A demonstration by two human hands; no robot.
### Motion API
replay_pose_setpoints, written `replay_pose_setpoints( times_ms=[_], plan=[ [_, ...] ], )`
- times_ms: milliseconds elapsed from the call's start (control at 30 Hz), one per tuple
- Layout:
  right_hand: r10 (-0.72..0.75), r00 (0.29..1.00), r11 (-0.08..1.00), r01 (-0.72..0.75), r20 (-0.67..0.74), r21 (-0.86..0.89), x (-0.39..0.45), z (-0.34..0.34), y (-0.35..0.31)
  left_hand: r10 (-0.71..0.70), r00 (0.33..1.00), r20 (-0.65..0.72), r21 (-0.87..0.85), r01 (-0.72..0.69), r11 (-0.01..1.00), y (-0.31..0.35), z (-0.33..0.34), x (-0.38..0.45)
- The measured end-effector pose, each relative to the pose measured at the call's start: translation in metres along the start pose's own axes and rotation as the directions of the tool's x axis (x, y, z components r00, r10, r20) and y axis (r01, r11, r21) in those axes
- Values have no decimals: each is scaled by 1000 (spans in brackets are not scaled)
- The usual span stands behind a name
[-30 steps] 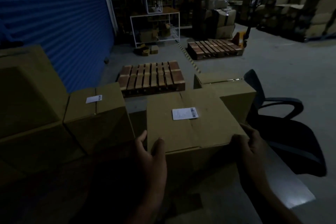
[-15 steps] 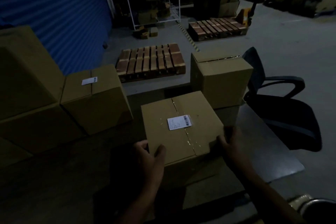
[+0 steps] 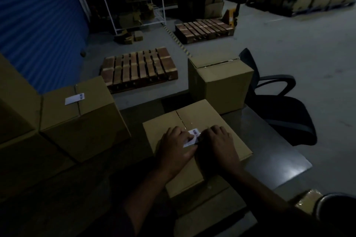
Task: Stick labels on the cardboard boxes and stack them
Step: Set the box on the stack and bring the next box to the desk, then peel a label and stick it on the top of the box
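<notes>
The cardboard box [image 3: 196, 140] sits on the bench [image 3: 269, 159] right under both hands, its taped seam running away from the person. The left hand [image 3: 174, 150] lies flat on the lid with fingers nearly straight, fingertips on the near-left part of the white label [image 3: 192, 137]. The right hand [image 3: 219, 145] rests just beside it, fingers bent down over the label's right edge; in this dim light I cannot tell whether they pinch that edge or only press it. I'd judge the step to be smoothing the label down across the seam. Next, the box would need lifting by its sides and setting onto a stack. Off to the left of the left hand stands an already labelled box [image 3: 77, 113]. Beyond the right hand another box [image 3: 219, 82] shows no label that I can see, so it probably comes afterwards.
</notes>
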State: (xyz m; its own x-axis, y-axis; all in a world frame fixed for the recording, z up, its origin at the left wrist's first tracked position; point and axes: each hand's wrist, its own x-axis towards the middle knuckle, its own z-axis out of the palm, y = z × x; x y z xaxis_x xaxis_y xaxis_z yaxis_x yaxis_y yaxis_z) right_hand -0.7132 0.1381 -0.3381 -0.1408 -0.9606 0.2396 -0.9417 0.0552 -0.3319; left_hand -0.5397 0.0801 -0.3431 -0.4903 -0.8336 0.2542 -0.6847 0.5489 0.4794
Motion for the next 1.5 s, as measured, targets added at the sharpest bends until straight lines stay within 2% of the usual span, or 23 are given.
replay_pose_setpoints(
  times_ms=[167, 300, 767, 933, 1133, 1500],
  plan=[
    [59, 998, 998, -59, -30, 17, 18, 4, 0, -45, 997, -69, -66, 40, 997, -1, 4, 0],
    [106, 994, 992, -103, -36, 73, 21, 2, -3, -62, 996, -57, -97, 56, 994, -6, 6, 0],
    [137, 987, 990, -134, -85, 38, 13, 5, -4, 10, 999, -46, -34, -12, 999, -6, 11, -2],
    [251, 957, 967, -254, -143, -8, 5, 4, -10, 10, 998, -56, -38, -12, 999, -6, 11, -1],
    [139, 986, 990, -139, -94, 1, 10, 7, -6, -28, 999, -34, -46, 27, 999, -6, 10, -3],
    [137, 989, 989, -132, -63, 73, 14, 6, 11, -103, 992, -78, -109, 94, 990, -10, 14, 0]
  ],
)
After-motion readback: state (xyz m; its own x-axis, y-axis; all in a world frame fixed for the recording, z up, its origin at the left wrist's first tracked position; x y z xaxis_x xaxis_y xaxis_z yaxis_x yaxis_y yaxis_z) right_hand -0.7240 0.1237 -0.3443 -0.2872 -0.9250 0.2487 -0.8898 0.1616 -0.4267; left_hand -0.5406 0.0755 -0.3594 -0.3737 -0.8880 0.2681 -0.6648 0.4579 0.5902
